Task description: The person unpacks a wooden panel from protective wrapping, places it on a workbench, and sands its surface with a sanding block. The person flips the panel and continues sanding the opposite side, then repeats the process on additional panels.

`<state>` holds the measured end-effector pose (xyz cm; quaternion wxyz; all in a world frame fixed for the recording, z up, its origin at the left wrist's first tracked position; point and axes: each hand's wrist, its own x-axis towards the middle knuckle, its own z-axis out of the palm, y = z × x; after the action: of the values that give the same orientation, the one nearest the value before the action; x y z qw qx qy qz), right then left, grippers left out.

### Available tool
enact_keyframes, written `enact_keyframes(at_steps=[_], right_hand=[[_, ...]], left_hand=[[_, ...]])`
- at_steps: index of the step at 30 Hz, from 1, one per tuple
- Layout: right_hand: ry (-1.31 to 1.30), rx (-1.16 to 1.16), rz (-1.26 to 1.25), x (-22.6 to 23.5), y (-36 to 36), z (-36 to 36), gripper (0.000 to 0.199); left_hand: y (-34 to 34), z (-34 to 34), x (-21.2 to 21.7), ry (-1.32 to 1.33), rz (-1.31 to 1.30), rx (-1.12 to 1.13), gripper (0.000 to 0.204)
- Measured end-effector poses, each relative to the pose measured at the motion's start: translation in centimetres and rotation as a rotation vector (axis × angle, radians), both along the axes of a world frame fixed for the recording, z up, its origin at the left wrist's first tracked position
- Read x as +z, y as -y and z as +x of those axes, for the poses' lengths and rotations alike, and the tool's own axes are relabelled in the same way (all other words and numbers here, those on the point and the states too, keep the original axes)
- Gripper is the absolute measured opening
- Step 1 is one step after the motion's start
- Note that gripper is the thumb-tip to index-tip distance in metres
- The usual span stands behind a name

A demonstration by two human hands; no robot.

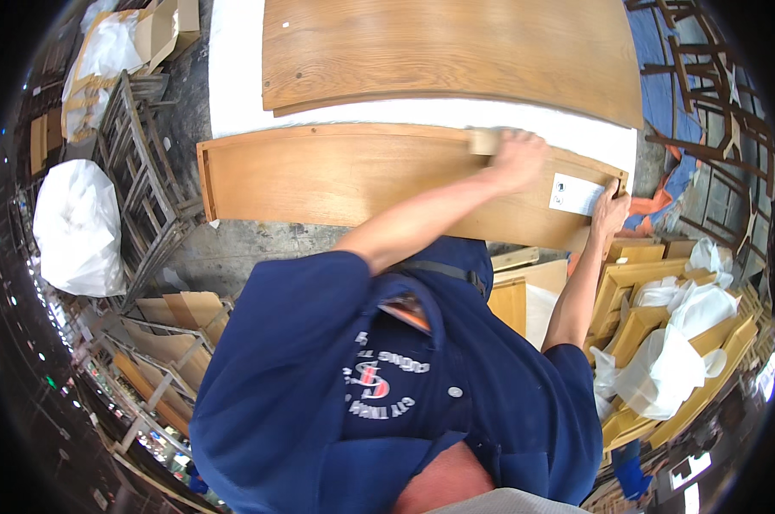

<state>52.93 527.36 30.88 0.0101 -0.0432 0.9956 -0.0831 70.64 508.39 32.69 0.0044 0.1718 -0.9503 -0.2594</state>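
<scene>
My left hand (522, 160), blurred by motion, is closed around a small tan block (483, 141) that looks like a sanding block. It rests at the far edge of a long, narrow wooden panel (319, 176) with a raised strip at its left end. My right hand (611, 208) grips the panel's right end, with the thumb over the rim. A white label (573, 194) lies on the panel beside that hand. The underside of the right hand's grip is hidden.
Beyond the panel, a larger wooden board (447, 51) lies on a white padded surface (235, 68). Wooden frames (135, 171) and a white plastic bag (77, 227) stand left. Wrapped wooden panels (653, 317) are stacked at the near right, and dark chair frames (713, 111) at the far right.
</scene>
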Motion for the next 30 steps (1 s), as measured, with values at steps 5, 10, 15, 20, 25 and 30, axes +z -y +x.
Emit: enact_keyframes(at_steps=[5, 10, 15, 20, 25, 30], right_hand=[[-0.181, -0.03, 0.022, -1.3, 0.9, 0.4, 0.045], [-0.194, 0.039, -0.002, -1.3, 1.1, 1.3, 0.036], [-0.264, 0.026, 0.114, -1.7, 1.6, 1.5, 0.033], [-0.321, -0.045, 0.109, -2.4, 2.0, 1.5, 0.036], [-0.277, 0.023, 0.178, -1.6, 2.7, 1.3, 0.037], [-0.24, 0.111, 0.113, -1.6, 1.4, 1.3, 0.044]], left_hand=[[-4.5, -10.0, -1.3, 0.024, 0.219, -0.095, 0.043], [-7.7, -16.4, -1.3, -0.033, 0.313, -0.126, 0.042], [-6.3, -12.4, -1.0, -0.106, 0.177, -0.085, 0.033], [6.4, 11.2, -1.0, -0.14, -0.128, 0.178, 0.028], [21.5, 39.8, 1.8, 0.445, -0.434, 0.326, 0.045], [32.2, 61.6, 6.9, 1.018, -0.503, 0.582, 0.027]])
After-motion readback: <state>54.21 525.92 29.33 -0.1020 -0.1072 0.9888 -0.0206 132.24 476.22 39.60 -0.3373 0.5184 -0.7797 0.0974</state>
